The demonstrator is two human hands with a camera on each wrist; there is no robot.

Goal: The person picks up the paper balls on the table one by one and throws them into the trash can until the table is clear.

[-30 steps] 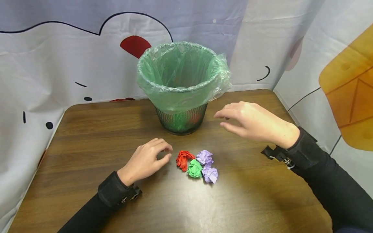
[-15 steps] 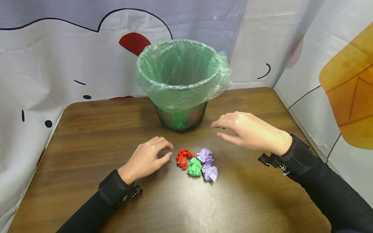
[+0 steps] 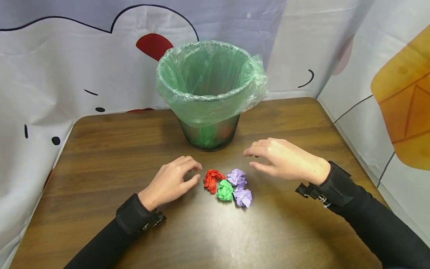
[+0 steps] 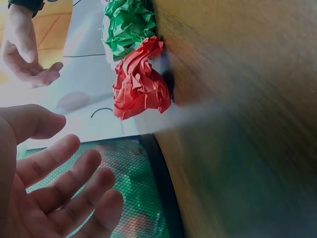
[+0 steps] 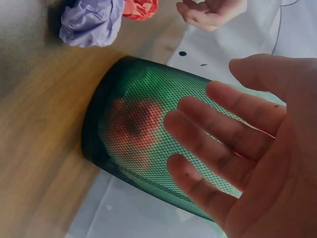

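Several crumpled paper balls lie together on the wooden table (image 3: 100,149): a red one (image 3: 211,179), a green one (image 3: 224,190) and two purple ones (image 3: 236,176) (image 3: 243,197). My left hand (image 3: 174,179) rests on the table just left of the red ball (image 4: 138,84), fingers loosely curled, holding nothing. My right hand (image 3: 279,158) hovers just right of the upper purple ball (image 5: 91,22), fingers relaxed and spread, empty. Behind the balls stands a black mesh bin (image 3: 209,136) lined with a green plastic bag (image 3: 208,82); red and green paper shows through the mesh (image 5: 133,124).
White curtains with cartoon prints hang behind the table and along its right side (image 3: 369,74). The table's left edge (image 3: 43,186) and right edge (image 3: 352,149) are close to the curtains.
My right hand has come down and toward me, from beside the bin to close by the purple balls. The left hand and the paper balls have stayed put.
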